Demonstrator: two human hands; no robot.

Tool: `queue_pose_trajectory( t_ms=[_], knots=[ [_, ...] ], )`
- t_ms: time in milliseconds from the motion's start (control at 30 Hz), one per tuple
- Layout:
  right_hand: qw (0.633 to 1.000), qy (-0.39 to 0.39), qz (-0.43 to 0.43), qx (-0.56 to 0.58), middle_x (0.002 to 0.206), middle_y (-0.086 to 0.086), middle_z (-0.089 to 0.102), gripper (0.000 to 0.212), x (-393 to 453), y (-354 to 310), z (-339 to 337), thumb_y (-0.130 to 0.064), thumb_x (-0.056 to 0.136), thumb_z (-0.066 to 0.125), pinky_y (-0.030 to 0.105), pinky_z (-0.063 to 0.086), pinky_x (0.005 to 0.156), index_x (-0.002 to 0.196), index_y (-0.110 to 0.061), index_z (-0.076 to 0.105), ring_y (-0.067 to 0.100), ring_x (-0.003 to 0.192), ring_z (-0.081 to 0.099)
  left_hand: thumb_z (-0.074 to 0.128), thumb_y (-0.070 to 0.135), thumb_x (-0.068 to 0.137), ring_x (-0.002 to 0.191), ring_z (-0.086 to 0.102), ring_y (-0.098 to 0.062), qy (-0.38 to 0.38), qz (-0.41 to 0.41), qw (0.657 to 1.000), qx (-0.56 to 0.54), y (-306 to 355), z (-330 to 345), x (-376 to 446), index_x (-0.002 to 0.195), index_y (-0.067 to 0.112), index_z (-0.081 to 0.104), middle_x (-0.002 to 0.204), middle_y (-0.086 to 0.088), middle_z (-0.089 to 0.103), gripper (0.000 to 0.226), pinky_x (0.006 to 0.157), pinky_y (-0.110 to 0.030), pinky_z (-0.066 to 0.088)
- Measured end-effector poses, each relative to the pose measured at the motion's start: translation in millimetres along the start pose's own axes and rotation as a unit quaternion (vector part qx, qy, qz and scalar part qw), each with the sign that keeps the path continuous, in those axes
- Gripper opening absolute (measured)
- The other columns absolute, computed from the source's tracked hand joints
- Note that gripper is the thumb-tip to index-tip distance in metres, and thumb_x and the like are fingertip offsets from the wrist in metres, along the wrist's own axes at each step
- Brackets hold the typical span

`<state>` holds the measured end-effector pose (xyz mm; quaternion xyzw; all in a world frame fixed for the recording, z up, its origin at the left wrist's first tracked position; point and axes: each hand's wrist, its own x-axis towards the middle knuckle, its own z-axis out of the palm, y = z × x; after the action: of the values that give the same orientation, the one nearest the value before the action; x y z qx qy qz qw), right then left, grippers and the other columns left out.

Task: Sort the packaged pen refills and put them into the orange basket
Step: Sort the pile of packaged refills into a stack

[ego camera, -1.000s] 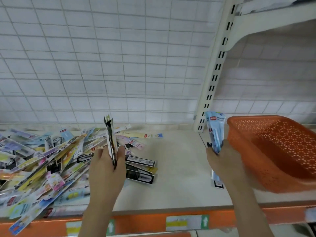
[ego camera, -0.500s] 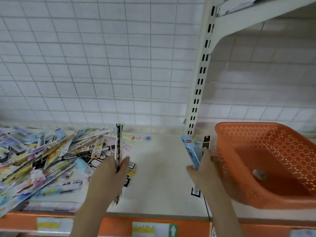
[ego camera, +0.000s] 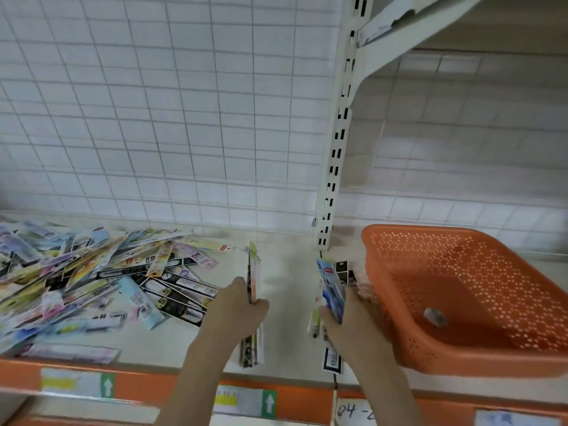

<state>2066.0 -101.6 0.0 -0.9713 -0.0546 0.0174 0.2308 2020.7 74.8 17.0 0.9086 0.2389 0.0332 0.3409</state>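
A loose heap of packaged pen refills (ego camera: 92, 278) covers the left half of the shelf. My left hand (ego camera: 236, 309) grips a thin stack of refill packs (ego camera: 253, 272) held upright, edge-on, over the shelf's middle. My right hand (ego camera: 356, 318) holds a second bundle of packs (ego camera: 330, 284) with a blue one in front, right beside the left wall of the orange basket (ego camera: 384, 259). The basket stands on the right of the shelf; a small grey-blue object (ego camera: 435, 316) lies on its floor.
A white slotted upright post (ego camera: 333, 167) rises behind the basket's left corner, with a shelf bracket above. A white wire grid backs the shelf. The shelf's orange front edge (ego camera: 292, 401) carries price labels.
Both hands have drifted right with their stacks. The right hand's bundle now sits against the basket's left wall. The camera has turned right, showing more of the basket's inside.
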Motion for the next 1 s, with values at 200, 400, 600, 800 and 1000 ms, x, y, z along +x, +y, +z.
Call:
queue_pose_trajectory(
  t_ms=[200, 400, 600, 800, 1000],
  knots=[
    [0.999, -0.017, -0.016, 0.035, 0.115, 0.005, 0.051, 0.033, -6, 7, -16, -0.039, 0.097, 0.038, 0.037, 0.044, 0.097, 0.114, -0.013, 0.050, 0.021, 0.107, 0.052, 0.062, 0.031, 0.083, 0.116, 0.051, -0.031, -0.029, 0.000, 0.999, 0.036, 32, 14, -1, 0.137, 0.006, 0.022, 0.132, -0.014, 0.048, 0.072, 0.080, -0.031, 0.040],
    [0.998, 0.004, -0.052, 0.043, 0.108, 0.000, 0.048, 0.013, -12, 15, -14, -0.028, 0.097, 0.039, 0.031, 0.042, 0.091, 0.097, -0.018, 0.047, 0.014, 0.095, 0.049, 0.062, 0.045, 0.082, 0.109, 0.054, -0.029, -0.056, 0.049, 0.995, 0.069, 59, 28, 8, 0.126, 0.007, 0.038, 0.122, -0.012, 0.054, 0.063, 0.083, -0.034, 0.045],
    [0.997, 0.020, -0.077, 0.024, 0.112, 0.000, 0.051, 0.023, -11, 18, -10, -0.028, 0.096, 0.040, 0.030, 0.043, 0.093, 0.112, -0.019, 0.054, 0.016, 0.106, 0.052, 0.048, 0.043, 0.091, 0.118, 0.051, -0.024, -0.016, 0.073, 0.993, 0.095, 47, 25, 6, 0.131, 0.012, 0.046, 0.130, -0.005, 0.054, 0.050, 0.097, -0.033, 0.042],
    [0.986, 0.085, -0.142, 0.023, 0.105, 0.000, 0.058, 0.022, -9, 2, -1, -0.024, 0.095, 0.040, 0.028, 0.046, 0.088, 0.103, -0.018, 0.060, 0.015, 0.101, 0.054, 0.048, 0.038, 0.093, 0.108, 0.057, -0.017, 0.078, 0.085, 0.990, 0.079, 0, 8, -12, 0.127, 0.016, 0.052, 0.119, 0.001, 0.062, 0.041, 0.090, -0.029, 0.045],
    [0.970, 0.112, -0.210, 0.043, 0.095, 0.006, 0.066, 0.018, -18, -37, 15, -0.017, 0.092, 0.050, 0.037, 0.045, 0.084, 0.097, -0.013, 0.067, 0.026, 0.096, 0.058, 0.056, 0.028, 0.090, 0.097, 0.060, -0.022, 0.185, 0.073, 0.978, 0.054, -56, -22, -32, 0.113, 0.015, 0.063, 0.108, -0.004, 0.064, 0.027, 0.078, -0.029, 0.048]
  ],
)
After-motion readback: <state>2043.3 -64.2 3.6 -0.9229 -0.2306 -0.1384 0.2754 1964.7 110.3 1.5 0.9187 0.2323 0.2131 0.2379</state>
